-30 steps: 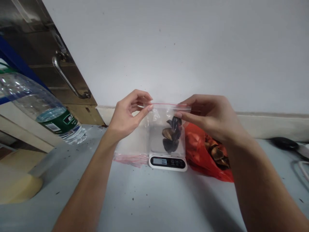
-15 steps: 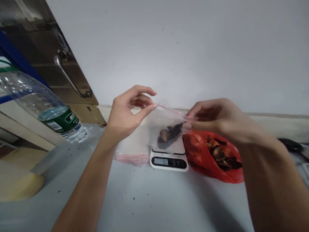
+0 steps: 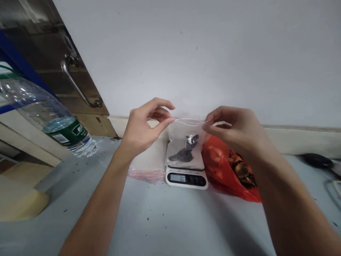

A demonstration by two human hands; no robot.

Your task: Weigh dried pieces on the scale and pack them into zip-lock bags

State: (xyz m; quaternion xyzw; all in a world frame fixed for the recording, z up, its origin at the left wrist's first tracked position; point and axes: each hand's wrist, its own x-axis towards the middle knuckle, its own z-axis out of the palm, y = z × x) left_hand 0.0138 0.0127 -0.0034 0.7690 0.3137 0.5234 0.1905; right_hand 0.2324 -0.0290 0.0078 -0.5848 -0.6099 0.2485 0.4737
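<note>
A clear zip-lock bag (image 3: 177, 137) with a red line along its top hangs between my hands, in front of and above a white digital scale (image 3: 168, 180). Dark brown dried pieces (image 3: 183, 155) lie inside it. My left hand (image 3: 145, 126) pinches the bag's top left corner between thumb and fingers. At the top right corner, my right hand (image 3: 234, 126) is closed on the edge. The scale's display reads 0.0. Left of the scale lies a stack of flat zip-lock bags (image 3: 146, 174). On its right, a red plastic bag (image 3: 217, 170) holds more brown dried pieces (image 3: 242, 172).
A large water bottle (image 3: 66, 131) is at the left, near a metal door handle (image 3: 80, 85). A yellowish rounded object (image 3: 34, 206) sits lower left. The white wall (image 3: 202, 53) rises behind the grey table (image 3: 149, 227). A black object (image 3: 317, 160) lies far right.
My right hand has shifted slightly left and up along the bag's top edge. The zip-lock bag now hangs straighter, its mouth bowed a little, and the dried pieces inside have spread apart.
</note>
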